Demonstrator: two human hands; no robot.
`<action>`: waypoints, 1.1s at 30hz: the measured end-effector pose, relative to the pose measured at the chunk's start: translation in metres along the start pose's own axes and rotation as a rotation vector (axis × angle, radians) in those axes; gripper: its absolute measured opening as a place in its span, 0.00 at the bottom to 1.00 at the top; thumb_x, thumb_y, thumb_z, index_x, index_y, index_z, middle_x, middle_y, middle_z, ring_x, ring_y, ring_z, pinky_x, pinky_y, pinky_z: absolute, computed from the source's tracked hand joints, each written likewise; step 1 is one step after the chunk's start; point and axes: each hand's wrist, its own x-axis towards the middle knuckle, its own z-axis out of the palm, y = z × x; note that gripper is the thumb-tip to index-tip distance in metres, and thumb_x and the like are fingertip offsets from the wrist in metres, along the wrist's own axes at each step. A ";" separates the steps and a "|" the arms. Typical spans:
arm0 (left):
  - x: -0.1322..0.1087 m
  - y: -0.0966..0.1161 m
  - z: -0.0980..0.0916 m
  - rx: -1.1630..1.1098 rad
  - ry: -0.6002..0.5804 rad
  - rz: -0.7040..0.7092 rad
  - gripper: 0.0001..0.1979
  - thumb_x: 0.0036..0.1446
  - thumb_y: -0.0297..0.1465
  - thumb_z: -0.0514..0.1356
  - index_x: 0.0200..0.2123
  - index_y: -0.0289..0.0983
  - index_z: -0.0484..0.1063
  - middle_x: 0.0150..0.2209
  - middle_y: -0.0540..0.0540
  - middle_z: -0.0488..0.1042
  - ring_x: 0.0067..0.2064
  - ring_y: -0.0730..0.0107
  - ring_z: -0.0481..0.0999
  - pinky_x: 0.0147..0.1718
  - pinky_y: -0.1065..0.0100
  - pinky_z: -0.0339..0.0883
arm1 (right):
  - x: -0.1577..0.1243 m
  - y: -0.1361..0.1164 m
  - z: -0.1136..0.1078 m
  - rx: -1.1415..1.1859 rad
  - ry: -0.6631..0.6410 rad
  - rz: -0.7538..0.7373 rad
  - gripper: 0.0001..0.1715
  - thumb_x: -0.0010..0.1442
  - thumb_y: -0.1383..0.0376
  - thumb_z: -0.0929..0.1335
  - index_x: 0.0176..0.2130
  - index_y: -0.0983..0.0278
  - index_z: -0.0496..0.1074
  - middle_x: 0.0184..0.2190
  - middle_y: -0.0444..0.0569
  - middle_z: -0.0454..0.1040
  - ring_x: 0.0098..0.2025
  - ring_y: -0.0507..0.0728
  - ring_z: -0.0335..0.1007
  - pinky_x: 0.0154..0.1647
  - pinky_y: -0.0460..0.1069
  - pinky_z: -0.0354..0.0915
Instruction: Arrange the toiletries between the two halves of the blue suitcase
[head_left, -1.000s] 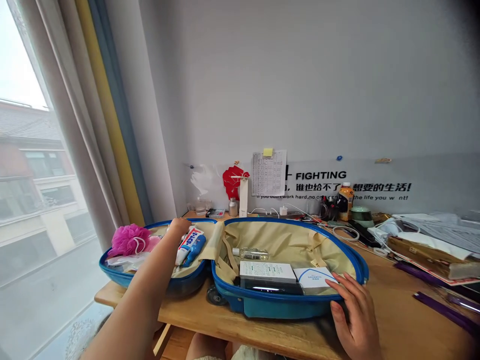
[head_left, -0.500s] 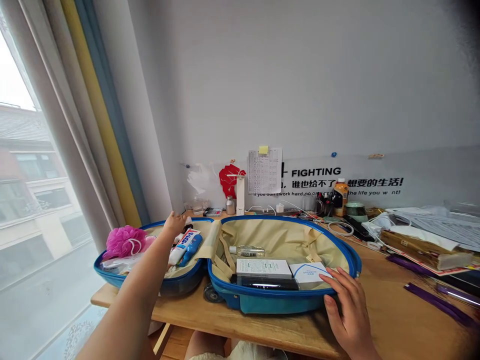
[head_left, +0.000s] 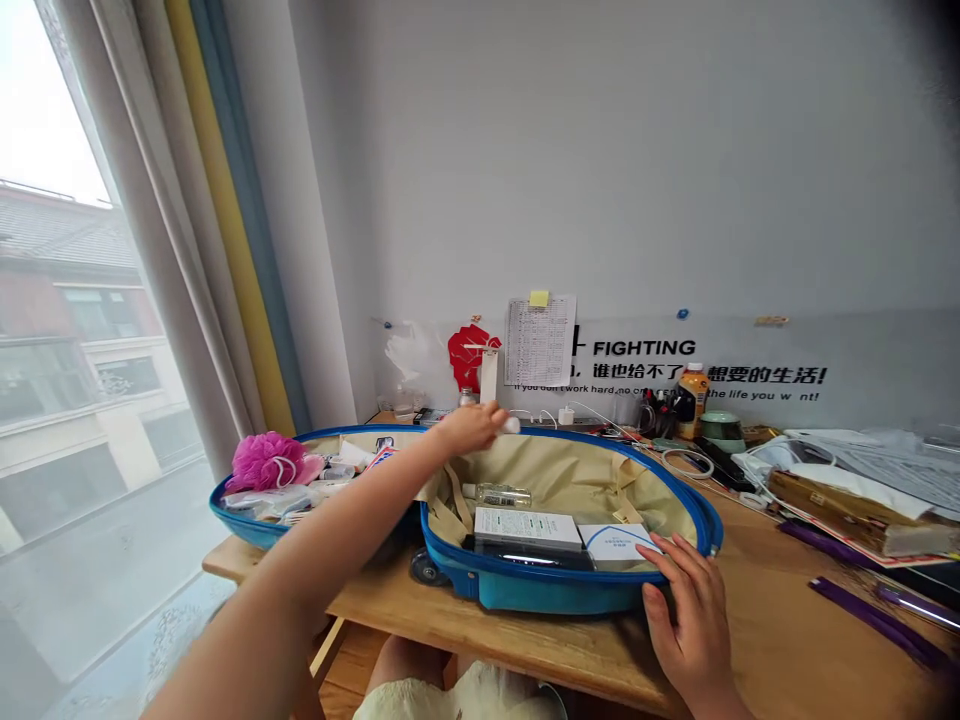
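Note:
A blue suitcase (head_left: pixel 555 598) with cream lining lies opened flat on a wooden table. My left hand (head_left: pixel 471 428) is over the far side of its right half, fingers closed around a small white item (head_left: pixel 511 426), mostly hidden in the grip. Inside that half lie a clear bottle (head_left: pixel 501 495), a white printed box (head_left: pixel 525 526), a white box with a blue curve (head_left: pixel 619 543) and a dark glossy case (head_left: pixel 525 556). Fingers apart, my right hand (head_left: pixel 690 610) rests on the near right rim. The left half holds a pink bath puff (head_left: pixel 270 462) and several toiletries, partly behind my left arm.
On the right of the table (head_left: pixel 780 630) are purple strips (head_left: pixel 877 615), a stack of papers (head_left: pixel 847 500) and cables. An orange-labelled bottle (head_left: pixel 690 400) and a green jar (head_left: pixel 721 430) stand by the wall. A window and curtain (head_left: pixel 161 250) border the left.
My left hand has moved right from the left half to above the right half, carrying the small white item. My right hand stays on the rim. The view has shifted slightly left.

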 end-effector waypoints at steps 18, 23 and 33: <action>0.020 0.053 0.066 -0.255 -0.413 0.005 0.23 0.63 0.35 0.57 0.60 0.37 0.60 0.56 0.40 0.67 0.52 0.60 0.72 0.49 0.52 0.69 | 0.002 -0.001 -0.002 -0.018 -0.010 -0.020 0.18 0.66 0.59 0.56 0.50 0.61 0.66 0.48 0.55 0.70 0.56 0.64 0.62 0.56 0.61 0.57; 0.017 0.053 0.062 -0.350 -0.487 0.007 0.19 0.62 0.37 0.58 0.54 0.37 0.66 0.55 0.41 0.68 0.52 0.61 0.71 0.50 0.52 0.69 | 0.001 0.000 -0.001 -0.012 -0.014 -0.015 0.18 0.66 0.59 0.56 0.50 0.61 0.66 0.49 0.55 0.70 0.57 0.65 0.62 0.58 0.62 0.55; 0.006 0.038 0.026 -0.446 -0.267 -0.227 0.21 0.63 0.38 0.56 0.58 0.39 0.63 0.59 0.40 0.64 0.55 0.58 0.68 0.52 0.50 0.66 | 0.000 0.002 -0.001 -0.012 -0.015 -0.014 0.19 0.65 0.59 0.57 0.51 0.61 0.66 0.49 0.54 0.71 0.57 0.64 0.62 0.58 0.62 0.55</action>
